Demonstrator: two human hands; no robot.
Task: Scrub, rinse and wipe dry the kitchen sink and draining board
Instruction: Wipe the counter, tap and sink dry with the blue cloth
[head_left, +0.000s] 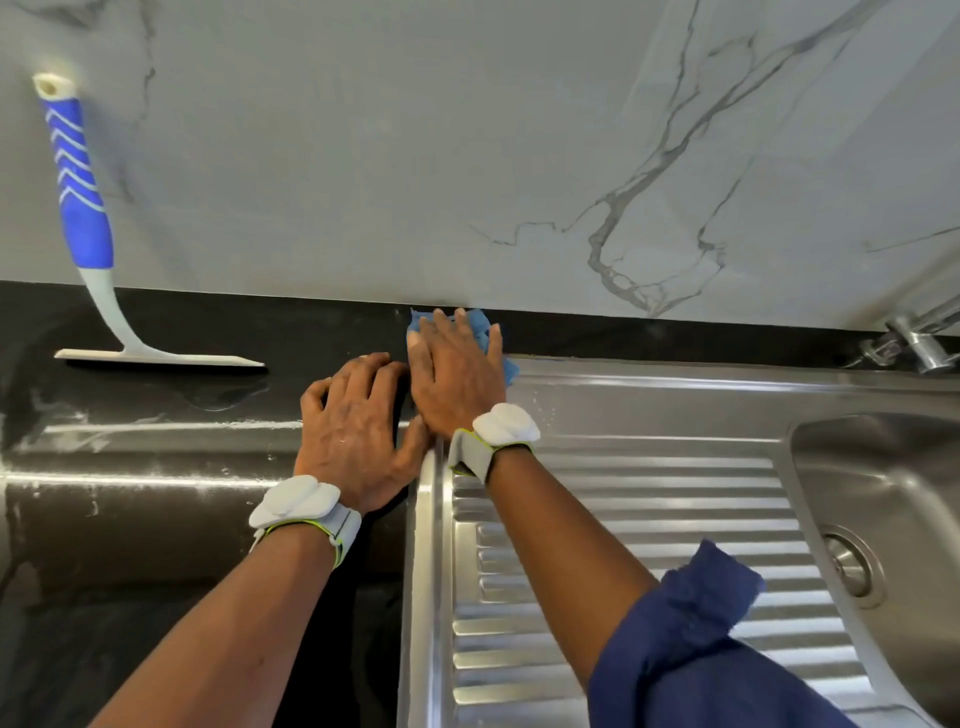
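My right hand (456, 370) lies flat with straight fingers on a blue cloth (483, 327), pressing it onto the far left corner of the steel draining board (623, 499), against the marble wall. My left hand (353, 426) rests palm down on the dark countertop (156, 519) just left of the board's raised edge, with its fingertips bent and nothing in it. The sink bowl (883, 499) with its drain (852, 564) sits at the right.
A blue-and-white squeegee (83, 218) leans against the marble wall (467, 156) at the far left, blade on the wet countertop. A chrome tap base (919, 348) stands at the far right behind the sink. A dark blue sleeve (701, 649) covers my right upper arm.
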